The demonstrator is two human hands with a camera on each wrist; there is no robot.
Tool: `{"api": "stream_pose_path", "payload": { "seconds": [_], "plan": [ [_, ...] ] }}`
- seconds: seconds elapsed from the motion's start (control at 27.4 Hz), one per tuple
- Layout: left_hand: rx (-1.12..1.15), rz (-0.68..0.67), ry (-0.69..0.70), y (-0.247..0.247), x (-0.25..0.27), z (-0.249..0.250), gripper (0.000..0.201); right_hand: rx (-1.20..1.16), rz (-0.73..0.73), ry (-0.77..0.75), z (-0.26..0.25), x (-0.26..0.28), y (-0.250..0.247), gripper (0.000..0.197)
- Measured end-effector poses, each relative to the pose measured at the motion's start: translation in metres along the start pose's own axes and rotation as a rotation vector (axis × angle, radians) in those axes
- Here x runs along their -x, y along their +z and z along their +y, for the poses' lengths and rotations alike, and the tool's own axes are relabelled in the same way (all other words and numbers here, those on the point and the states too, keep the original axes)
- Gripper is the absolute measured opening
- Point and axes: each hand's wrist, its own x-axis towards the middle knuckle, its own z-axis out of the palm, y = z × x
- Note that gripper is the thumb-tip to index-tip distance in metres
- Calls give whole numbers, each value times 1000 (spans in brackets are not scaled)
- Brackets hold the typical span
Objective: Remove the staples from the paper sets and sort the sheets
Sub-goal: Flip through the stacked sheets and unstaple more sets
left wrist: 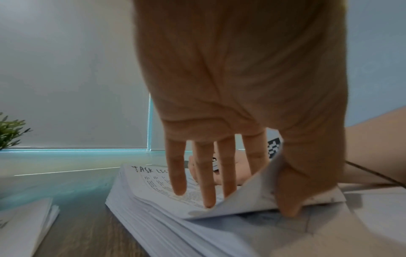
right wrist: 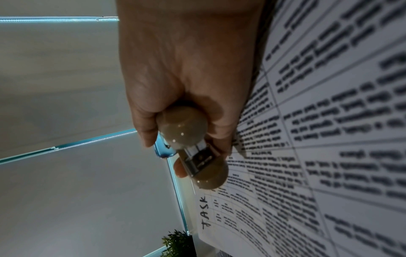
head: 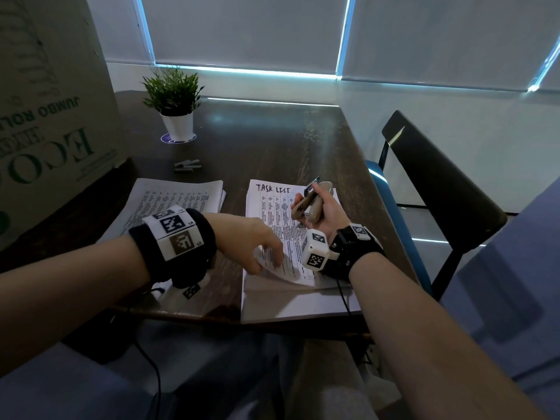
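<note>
A dark wood-grain table [head: 272,140] stands against a wall of drawn grey roller blinds [head: 248,28], light leaking along their edges. A black chair [head: 436,177] with a blue seat stands at the table's right side, and a large cardboard box [head: 51,95] printed in green rises at the left. Near the far left corner a small white pot [head: 178,125] holds a green plant [head: 172,89] and sits on a round purple coaster [head: 165,138]. A few grey staple strips [head: 188,165] lie on the wood between the pot and the papers.

Two paper piles lie side by side, apart. The left stack [head: 178,198] is printed sheets lying flat. The right stack [head: 303,301], thicker, is topped by a sheet headed "TASK LIST" [head: 272,213].

The left hand [head: 251,241] pinches the near left corner of that top sheet, thumb beneath and straight fingers [left wrist: 178,173] spread on top, curling the corner up off the pile. The right hand [head: 327,213] rests on the same sheet, fingers wrapped round a beige staple remover [head: 312,204] with metal claws.
</note>
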Motion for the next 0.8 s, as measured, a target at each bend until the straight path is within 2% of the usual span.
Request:
{"api": "stream_pose_path", "payload": {
  "seconds": [0.11,0.18,0.29,0.44,0.8],
  "plan": [
    [-57,66,14,5,-3,0,42,2,5,-1,1,-2,-1,25],
    [-71,96,-14,10,-4,-2,53,0,10,1,1,-2,-1,26],
    [-37,19,-30,13,-3,-2,73,-6,8,-5,1,-1,-2,27],
    [-38,-3,-45,14,-3,-1,83,4,0,1,1,-1,-2,27],
    [15,-23,-11,5,-3,-2,50,-20,-3,-3,0,2,-1,23]
  ]
}}
